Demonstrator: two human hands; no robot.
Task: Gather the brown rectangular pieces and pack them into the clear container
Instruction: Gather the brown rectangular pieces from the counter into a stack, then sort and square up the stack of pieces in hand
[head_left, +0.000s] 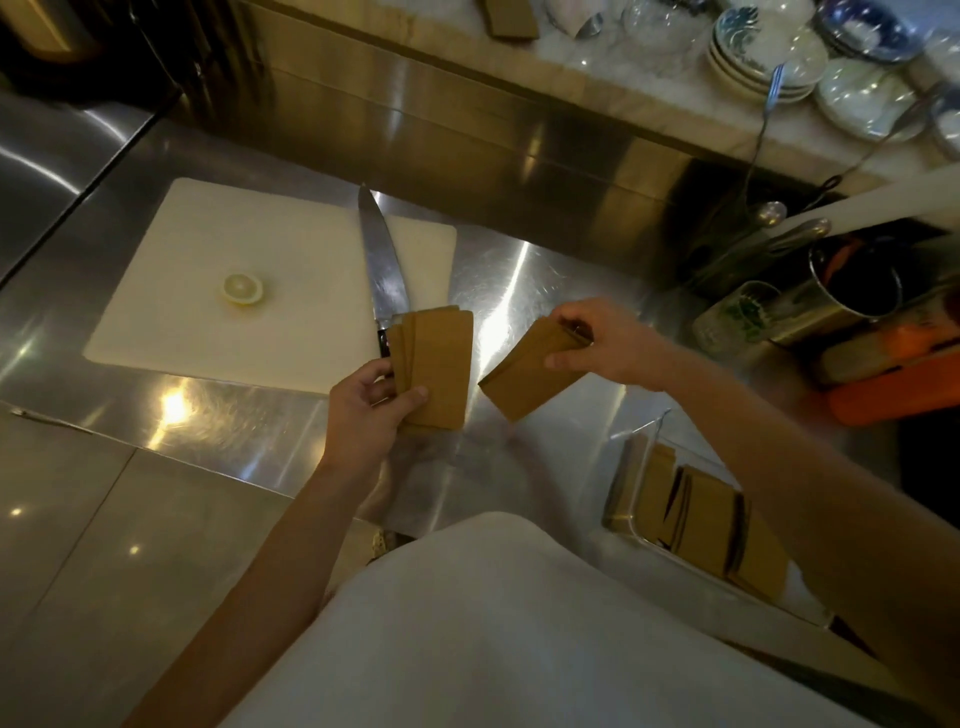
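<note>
My left hand (370, 410) grips a fanned stack of brown rectangular pieces (441, 364) above the steel counter, its thumb across their lower edge. To the right, my right hand (605, 343) pinches a second, squared-up stack of brown pieces (524, 382) by its upper end, tilted with the lower corner toward the left stack. The two stacks are a small gap apart. The clear container (631, 480) sits at the near right on the counter, under my right forearm, with several brown pieces (704, 519) standing in it. One more brown piece (511, 21) lies on the marble ledge at the back.
A white cutting board (171, 291) holds a lemon slice (242, 288) and a large knife (382, 270), its handle behind the left stack. Metal utensil holders (852, 280) and an orange box (893, 395) stand at the right. Stacked plates (763, 57) fill the back ledge.
</note>
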